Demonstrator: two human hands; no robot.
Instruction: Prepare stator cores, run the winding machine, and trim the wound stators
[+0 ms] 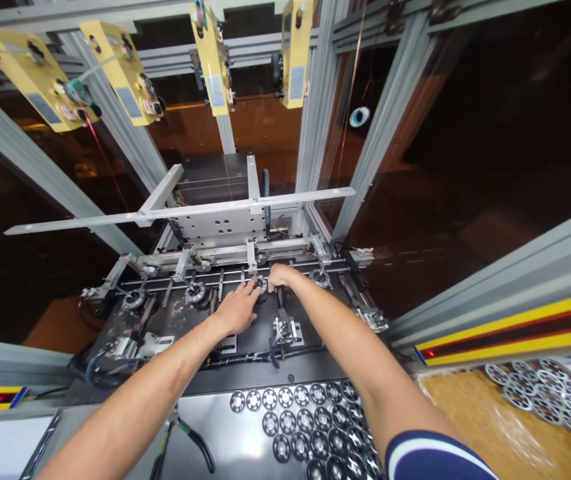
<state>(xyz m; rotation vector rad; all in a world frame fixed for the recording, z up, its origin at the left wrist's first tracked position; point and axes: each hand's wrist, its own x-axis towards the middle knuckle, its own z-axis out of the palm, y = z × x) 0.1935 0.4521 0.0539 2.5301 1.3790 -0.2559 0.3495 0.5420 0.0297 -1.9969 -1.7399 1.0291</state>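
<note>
Both of my hands meet at the third of several stations on a winding machine bed. My left hand (238, 308) lies over its near left side, fingers stretched out, fingertips touching a round slotted part (262, 285) on its holder. On the part's right side is my right hand (280, 275), its fingers curled downward; whatever they pinch is hidden. Similar round parts sit at the other stations: one at far left (135, 299), one left of my hands (196, 292), and one right of them (320, 278).
Rows of black-and-silver discs (304, 420) lie on the metal tray (238, 443) below. Pliers (193, 437) rest at its left. More rings (548, 393) lie on brown board (475, 427) at right. A long metal bar (230, 207) spans above; yellow-edged light barriers (515, 327) flank the opening.
</note>
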